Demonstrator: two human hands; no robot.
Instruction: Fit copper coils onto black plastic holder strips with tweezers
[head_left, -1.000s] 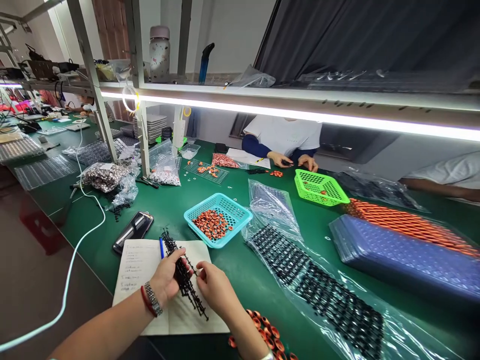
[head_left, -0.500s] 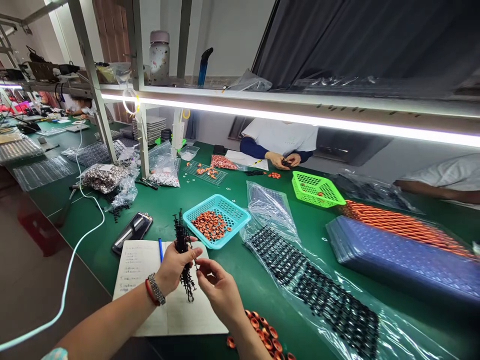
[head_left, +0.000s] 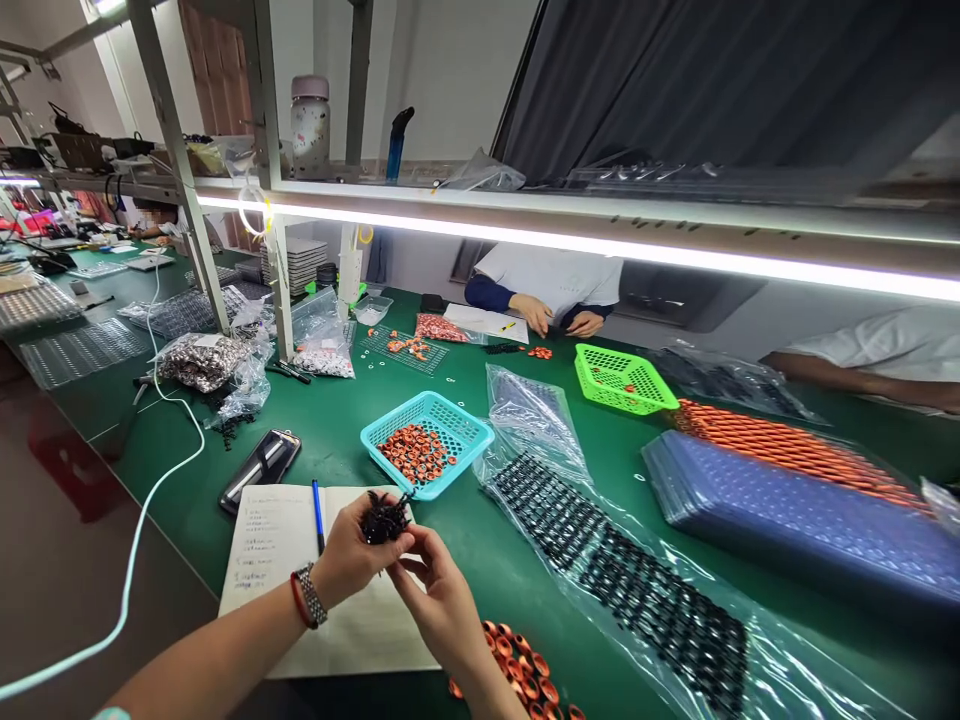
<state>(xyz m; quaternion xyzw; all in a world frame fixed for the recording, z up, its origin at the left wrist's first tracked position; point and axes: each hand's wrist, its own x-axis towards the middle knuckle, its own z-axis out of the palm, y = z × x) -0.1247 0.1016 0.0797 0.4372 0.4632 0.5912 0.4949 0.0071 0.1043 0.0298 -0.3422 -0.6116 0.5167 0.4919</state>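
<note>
A bundle of thin black parts (head_left: 384, 520) is gripped in my left hand (head_left: 352, 548), above an open notebook (head_left: 352, 640). My right hand (head_left: 439, 590) touches the lower right side of the bundle, thumb and fingers closed together; whatever they pinch is too small to make out. Behind my hands, a light blue basket (head_left: 469, 432) holds orange rings (head_left: 416, 452). More orange rings (head_left: 525, 665) lie by my right forearm. A blue pen (head_left: 318, 515) rests on the notebook.
Plastic-wrapped black parts (head_left: 622, 570) lie at the right, near stacked clear trays (head_left: 780, 520) and a green basket (head_left: 626, 395). A black case (head_left: 260, 470) lies left of the light blue basket. Across the table a person's hands (head_left: 559, 318) rest near small parts. A lit shelf (head_left: 525, 232) spans above.
The black bundle has tipped from upright to end-on towards the camera, and my right hand has come in against it. Across the table, the other person's hands have moved apart.
</note>
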